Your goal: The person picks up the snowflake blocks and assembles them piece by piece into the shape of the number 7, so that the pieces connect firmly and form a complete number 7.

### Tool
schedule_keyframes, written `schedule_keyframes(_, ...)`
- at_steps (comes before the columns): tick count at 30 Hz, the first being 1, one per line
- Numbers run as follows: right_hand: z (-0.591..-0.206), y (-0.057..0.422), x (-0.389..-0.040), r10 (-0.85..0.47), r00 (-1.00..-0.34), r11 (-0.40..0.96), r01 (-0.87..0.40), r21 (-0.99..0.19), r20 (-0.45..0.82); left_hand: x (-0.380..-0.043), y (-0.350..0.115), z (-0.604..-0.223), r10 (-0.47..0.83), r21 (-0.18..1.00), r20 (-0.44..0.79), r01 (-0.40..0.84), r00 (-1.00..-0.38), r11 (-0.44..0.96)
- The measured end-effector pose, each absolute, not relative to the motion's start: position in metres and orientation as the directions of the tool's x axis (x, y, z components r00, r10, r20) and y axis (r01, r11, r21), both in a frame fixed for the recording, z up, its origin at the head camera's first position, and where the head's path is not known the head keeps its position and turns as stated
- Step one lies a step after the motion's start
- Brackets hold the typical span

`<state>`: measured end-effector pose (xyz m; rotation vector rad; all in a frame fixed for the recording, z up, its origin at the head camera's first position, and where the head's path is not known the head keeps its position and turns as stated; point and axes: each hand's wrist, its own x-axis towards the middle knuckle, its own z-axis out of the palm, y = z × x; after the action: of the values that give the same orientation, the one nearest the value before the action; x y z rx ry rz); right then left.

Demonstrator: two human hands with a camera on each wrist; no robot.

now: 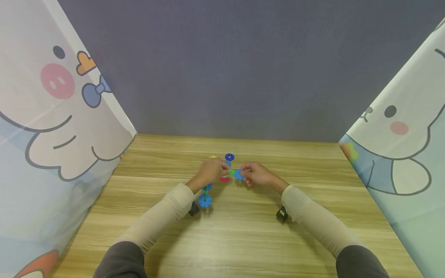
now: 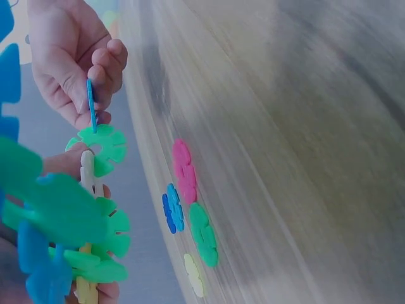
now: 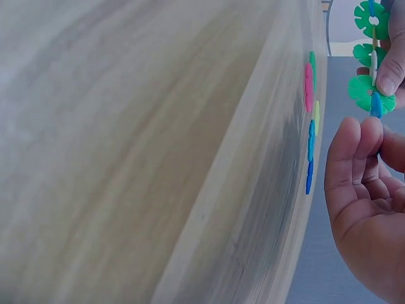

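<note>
Several slotted plastic snowflake discs, joined into a chain, hang from my left hand [image 1: 208, 172]. Its fingers grip the chain near a white disc [image 2: 87, 170] and a green disc [image 2: 115, 151]. My right hand [image 1: 258, 174] pinches a blue disc [image 1: 239, 175] between thumb and fingers. In the left wrist view that blue disc stands edge-on at the green disc's rim; I cannot tell whether their slots are engaged. The chain's lower end, with a large blue disc [image 1: 205, 200], dangles beside the left forearm. Part of the chain is hidden behind the left hand.
Loose discs lie on the wooden table [image 1: 243, 239] beyond the hands: pink [image 2: 185, 172], green [image 2: 203, 235], pale yellow [image 2: 194, 275], light blue [image 2: 176, 208] and dark blue [image 1: 229, 157]. A grey panel [image 1: 236, 69] closes the back, with cartoon-printed sheets at both sides.
</note>
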<state>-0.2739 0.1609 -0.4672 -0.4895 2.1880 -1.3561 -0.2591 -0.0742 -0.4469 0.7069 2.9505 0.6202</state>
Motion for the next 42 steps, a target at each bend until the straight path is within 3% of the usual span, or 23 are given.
schedule_keyframes(6, -0.468, 0.161, -0.275, -0.563, -0.798, 0.436, -0.065, -0.898, -0.216, -0.258, -0.072, -0.445, 0.442, 0.414, 0.046, 0.420, -0.896, 0.807)
schedule_keyframes(16, -0.467, 0.158, -0.274, -0.528, -0.810, 0.388, 0.038, -0.921, -0.256, -0.255, -0.068, -0.440, 0.441, 0.463, 0.068, 0.420, -0.895, 0.780)
schedule_keyframes(28, -0.467, 0.150, -0.273, -0.528, -0.812, 0.371, 0.045, -0.927, -0.251, -0.254, -0.067, -0.440, 0.454, 0.490, 0.079, 0.431, -0.888, 0.758)
schedule_keyframes(42, -0.473, 0.152, -0.278, -0.554, -0.781, 0.418, 0.039, -0.908, -0.289, -0.253, -0.075, -0.443, 0.460, 0.485, 0.011, 0.407, -0.888, 0.774)
